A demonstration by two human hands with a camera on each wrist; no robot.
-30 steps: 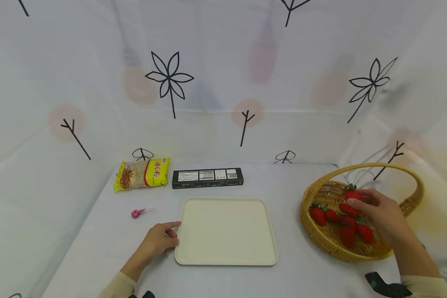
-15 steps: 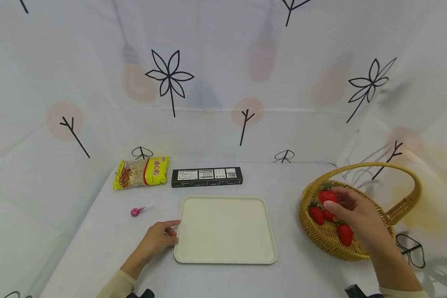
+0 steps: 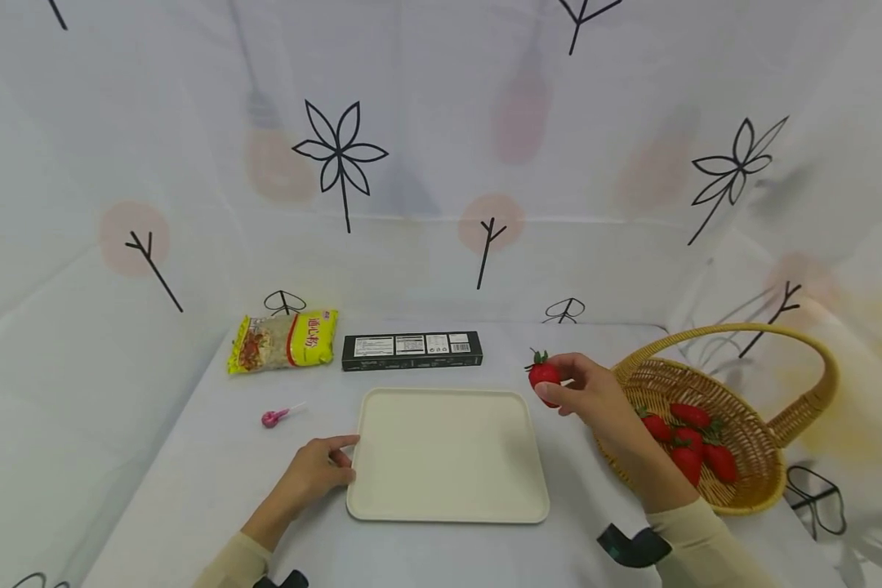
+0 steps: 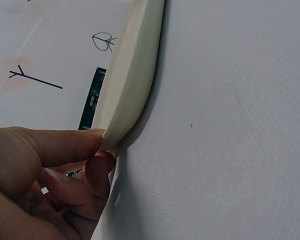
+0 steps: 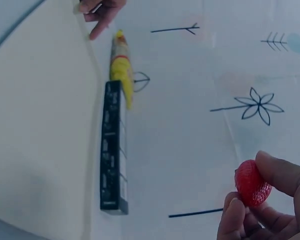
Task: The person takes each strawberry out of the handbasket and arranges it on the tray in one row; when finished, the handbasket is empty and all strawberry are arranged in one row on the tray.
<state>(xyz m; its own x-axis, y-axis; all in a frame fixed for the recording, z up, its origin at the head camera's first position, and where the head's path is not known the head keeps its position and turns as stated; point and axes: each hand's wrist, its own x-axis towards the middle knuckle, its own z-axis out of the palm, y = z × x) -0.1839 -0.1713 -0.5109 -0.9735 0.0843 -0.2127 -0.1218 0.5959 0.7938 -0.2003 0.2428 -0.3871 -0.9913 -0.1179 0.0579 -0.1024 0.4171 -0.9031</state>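
My right hand [image 3: 591, 396] pinches a red strawberry [image 3: 542, 376] with a green leafy top between thumb and fingers, over the table just beyond the tray's right rim. In the right wrist view the same strawberry [image 5: 252, 184] shows between thumb and fingertips. My left hand [image 3: 311, 476] holds the left rim of a cream rectangular tray [image 3: 448, 457] that lies flat. In the left wrist view its thumb lies on the tray edge [image 4: 135, 85], with the other fingers curled near the rim. Several more strawberries [image 3: 719, 463] lie in a wicker basket [image 3: 768, 490], partly hidden by my right forearm.
A yellow food packet [image 3: 282, 341] and a long black box [image 3: 412, 351] lie behind the tray. A pink lollipop [image 3: 274, 419] is on the table at the left. The basket's tall arched handle [image 3: 735, 328] rises at the right, near a patterned cloth backdrop [image 3: 426, 147].
My right hand has lifted one strawberry out of the basket and carried it left toward the tray. The left hand has stayed at the tray's left rim.
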